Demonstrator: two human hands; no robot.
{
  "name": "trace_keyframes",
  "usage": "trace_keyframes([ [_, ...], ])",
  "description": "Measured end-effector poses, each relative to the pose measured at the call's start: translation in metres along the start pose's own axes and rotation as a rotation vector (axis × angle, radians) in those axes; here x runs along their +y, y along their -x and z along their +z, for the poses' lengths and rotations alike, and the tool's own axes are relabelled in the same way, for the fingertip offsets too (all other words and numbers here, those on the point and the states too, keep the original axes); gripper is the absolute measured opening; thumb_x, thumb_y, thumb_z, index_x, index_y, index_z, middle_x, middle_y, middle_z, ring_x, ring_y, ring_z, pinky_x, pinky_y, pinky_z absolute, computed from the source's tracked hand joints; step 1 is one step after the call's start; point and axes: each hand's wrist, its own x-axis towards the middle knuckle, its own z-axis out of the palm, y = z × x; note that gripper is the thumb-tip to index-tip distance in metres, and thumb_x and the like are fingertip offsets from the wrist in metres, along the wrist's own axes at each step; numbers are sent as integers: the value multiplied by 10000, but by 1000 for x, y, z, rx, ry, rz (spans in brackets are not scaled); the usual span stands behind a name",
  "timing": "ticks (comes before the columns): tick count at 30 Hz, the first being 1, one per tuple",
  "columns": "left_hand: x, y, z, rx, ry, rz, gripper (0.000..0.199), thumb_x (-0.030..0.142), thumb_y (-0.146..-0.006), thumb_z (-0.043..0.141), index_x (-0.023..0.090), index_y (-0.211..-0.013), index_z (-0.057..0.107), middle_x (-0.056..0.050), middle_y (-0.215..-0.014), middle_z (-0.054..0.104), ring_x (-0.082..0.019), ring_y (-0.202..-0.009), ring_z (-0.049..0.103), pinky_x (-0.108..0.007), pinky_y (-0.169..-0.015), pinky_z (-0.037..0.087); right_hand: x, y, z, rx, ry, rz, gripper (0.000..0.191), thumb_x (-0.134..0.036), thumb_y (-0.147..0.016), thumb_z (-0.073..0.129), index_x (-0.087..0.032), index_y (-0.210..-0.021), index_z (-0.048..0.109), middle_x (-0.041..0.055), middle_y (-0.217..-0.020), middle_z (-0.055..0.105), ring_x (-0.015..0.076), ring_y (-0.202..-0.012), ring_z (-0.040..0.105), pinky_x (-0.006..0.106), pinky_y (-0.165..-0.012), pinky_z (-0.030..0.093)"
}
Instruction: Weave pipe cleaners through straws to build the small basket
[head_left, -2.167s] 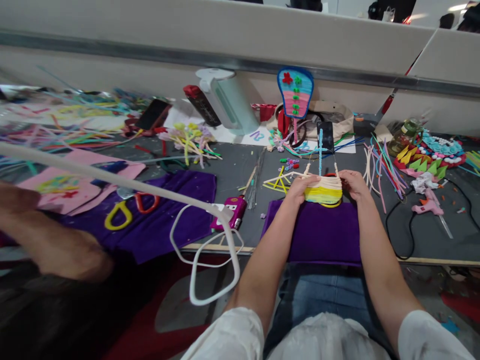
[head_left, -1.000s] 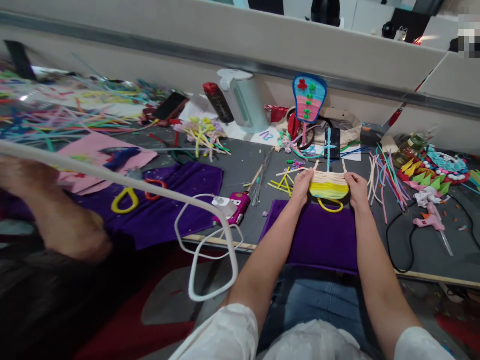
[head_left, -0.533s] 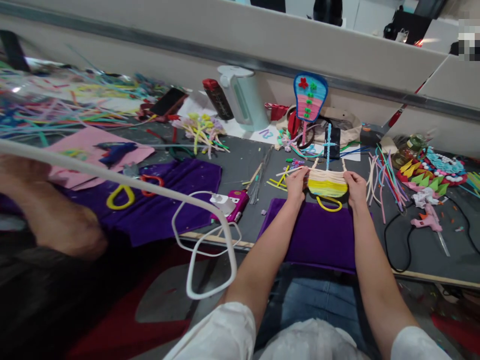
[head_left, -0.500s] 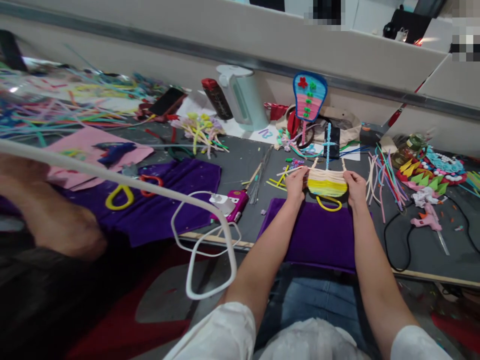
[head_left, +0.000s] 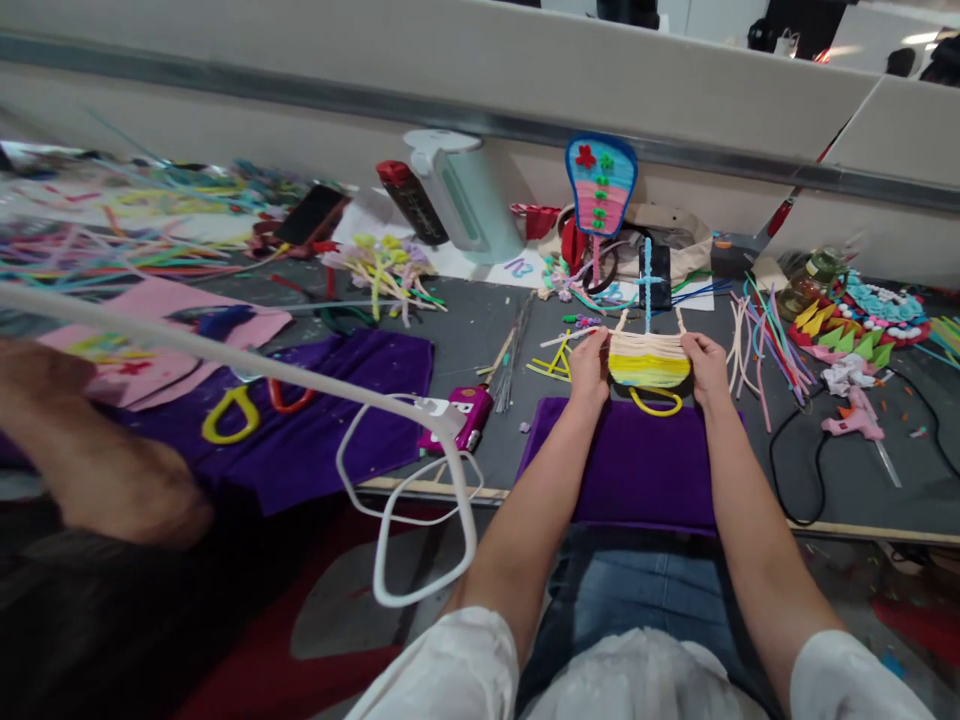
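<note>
Between my two hands is a small pipe-cleaner piece (head_left: 649, 366) with cream and yellow rows, a yellow loop (head_left: 655, 404) below it and a light blue stem (head_left: 648, 290) rising above. My left hand (head_left: 592, 362) is closed on its left edge, with pale pipe-cleaner ends sticking out past the fingers. At the right edge my right hand (head_left: 706, 364) pinches it the same way. Under my forearms lies a folded purple cloth (head_left: 645, 465). The fingertips are too small to make out exactly.
A pink glue gun (head_left: 856, 418) lies at right, near loose pipe cleaners (head_left: 769, 345). Behind stand a kettle (head_left: 476, 195), a bottle (head_left: 412, 205) and a pipe-cleaner fan (head_left: 600, 185). A white cable (head_left: 225, 345) crosses in front at left, by another person's arm (head_left: 112, 450).
The view has shifted slightly. Both my hands keep hold of the pipe-cleaner piece in nearly the same place. At left, the blue tool on the pink sheet and the other person's arm have shifted.
</note>
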Motion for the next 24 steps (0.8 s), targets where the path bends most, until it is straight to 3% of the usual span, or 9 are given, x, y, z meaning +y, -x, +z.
trace_keyframes([
  [6,-9,2,1,-48,-31,22,354,374,-527,891,139,-644,654,-2,-632,674,-106,-556,598,-236,-602,490,2,1,-1,-14,159,-73,286,-437,-707,685,-172,-811,671,25,-762,668,170,-700,588,312,-684,498],
  [11,-13,4,1,-30,-55,77,351,392,-545,880,139,-658,664,18,-610,644,-90,-549,568,-217,-589,455,-9,17,7,190,781,-566,235,-335,-842,593,-205,-1005,701,94,-1028,632,228,-981,544,400,-926,436],
  [14,-14,8,3,-50,-70,84,366,415,-550,873,142,-679,665,17,-624,645,-95,-563,574,-218,-597,455,-12,28,18,67,956,-724,217,-302,-913,533,-235,-988,725,86,-998,617,217,-974,526,375,-906,427],
  [17,-14,12,6,-76,-69,73,393,438,-540,873,145,-684,654,13,-626,649,-100,-562,576,-223,-596,464,-9,33,26,-31,1030,-771,224,-320,-926,535,-248,-983,739,79,-999,605,208,-948,514,356,-861,429],
  [24,-13,18,9,-94,-38,68,363,413,-584,856,153,-692,626,26,-631,629,-98,-553,579,-238,-610,473,-5,32,27,-108,1069,-724,240,-345,-935,522,-271,-992,743,80,-1026,576,214,-947,482,361,-846,428],
])
